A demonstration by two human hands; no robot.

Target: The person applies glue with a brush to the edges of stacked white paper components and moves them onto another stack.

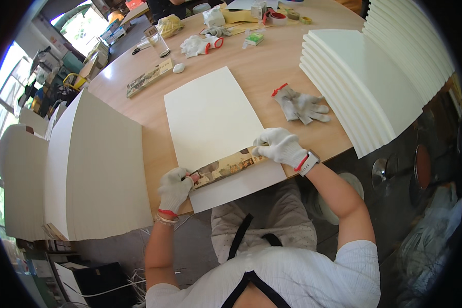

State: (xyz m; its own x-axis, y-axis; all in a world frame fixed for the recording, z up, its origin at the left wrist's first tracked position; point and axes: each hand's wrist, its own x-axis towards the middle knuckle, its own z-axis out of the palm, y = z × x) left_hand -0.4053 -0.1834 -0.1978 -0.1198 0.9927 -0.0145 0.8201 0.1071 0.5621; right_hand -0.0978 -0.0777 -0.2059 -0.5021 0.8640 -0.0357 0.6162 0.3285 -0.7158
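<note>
A large white sheet [210,113] lies on the table before me. Across its near part runs a long narrow printed strip [228,166] with a brown and beige picture, and a pale panel [241,187] shows on the strip's near side, reaching past the table edge. My left hand [175,190], in a white knit glove with a bare fingertip showing, pinches the strip's left end. At its right end, my gloved right hand [280,146] has its fingers closed on the strip, close to the sheet's corner. The fingertips are partly hidden.
Tall stacks of white board stand at left [105,169] and right [354,87]. A loose grey glove [300,104] lies right of the sheet. Farther off are a printed block [150,78], white gloves [195,46], a clear jar [158,43] and a tape roll [278,18].
</note>
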